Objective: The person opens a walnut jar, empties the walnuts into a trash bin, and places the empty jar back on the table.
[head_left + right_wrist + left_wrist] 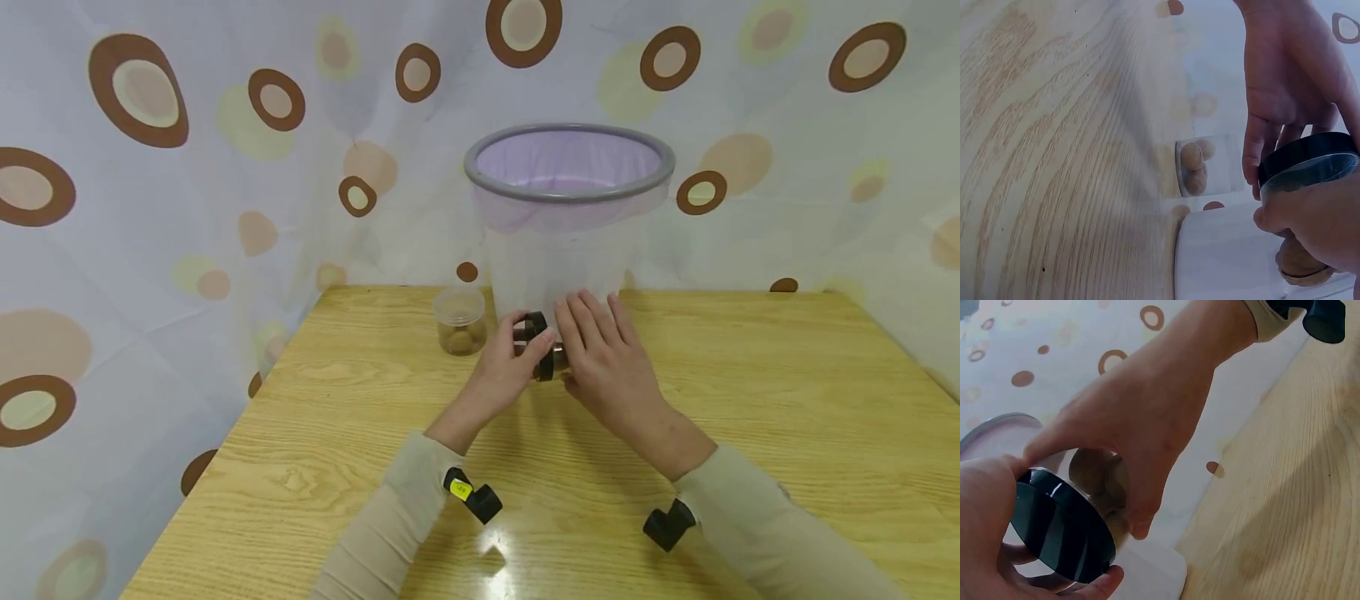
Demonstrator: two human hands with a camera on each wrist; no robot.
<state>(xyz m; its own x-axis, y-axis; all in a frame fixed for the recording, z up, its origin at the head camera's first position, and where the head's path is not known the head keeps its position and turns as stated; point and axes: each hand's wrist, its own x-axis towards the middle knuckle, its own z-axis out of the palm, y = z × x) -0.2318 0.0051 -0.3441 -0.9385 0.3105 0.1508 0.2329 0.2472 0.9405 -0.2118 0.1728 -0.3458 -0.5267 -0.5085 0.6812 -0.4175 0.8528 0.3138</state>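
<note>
Between my hands a clear jar [1109,495] of walnuts [1300,259] is held tilted sideways, its black lid [1060,525] facing my left hand. My left hand [504,364] grips the lid, thumb on one side and curled fingers on the other. On the jar's body, my right hand [609,367] has its thumb and fingers around opposite sides, as the left wrist view shows. Walnuts show through the wall between them; the rest of the jar is hidden by the hands.
Behind the hands stands a pale waste bin [555,258] with a grey rim and purple liner. To its left, a second clear jar [460,321] with walnuts sits on the wooden table [337,425]. A patterned curtain [315,167] hangs behind and along the left.
</note>
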